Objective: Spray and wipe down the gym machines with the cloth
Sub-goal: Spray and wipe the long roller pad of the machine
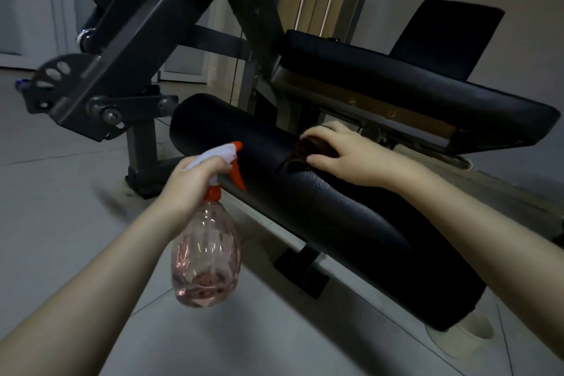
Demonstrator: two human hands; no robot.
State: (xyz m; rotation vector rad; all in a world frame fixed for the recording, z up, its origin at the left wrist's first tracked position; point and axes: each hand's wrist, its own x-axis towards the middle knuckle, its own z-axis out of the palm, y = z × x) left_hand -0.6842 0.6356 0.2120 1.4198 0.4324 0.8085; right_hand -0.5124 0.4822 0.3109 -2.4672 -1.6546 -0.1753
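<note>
Pink-tinted clear plastic forms the pear-shaped spray bottle (pixel 206 253), topped with a white head and orange trigger. It hangs upright in the left hand (pixel 195 180) — fingers wrapped tight round the neck — just beside the near face of the long black padded roller (pixel 335 223) of the gym machine. The right hand (pixel 345 156) lies on top of that roller, fingers and thumb curled over a bunched dark reddish-brown cloth (pixel 300 152), pressing it against the padding. Wet-looking specks glint on the roller near the wrist. Behind sits a flat black upholstered seat pad (pixel 412 91) on a dark grey steel frame (pixel 122 49) — all standing on pale grey floor tiles (pixel 61 223).
</note>
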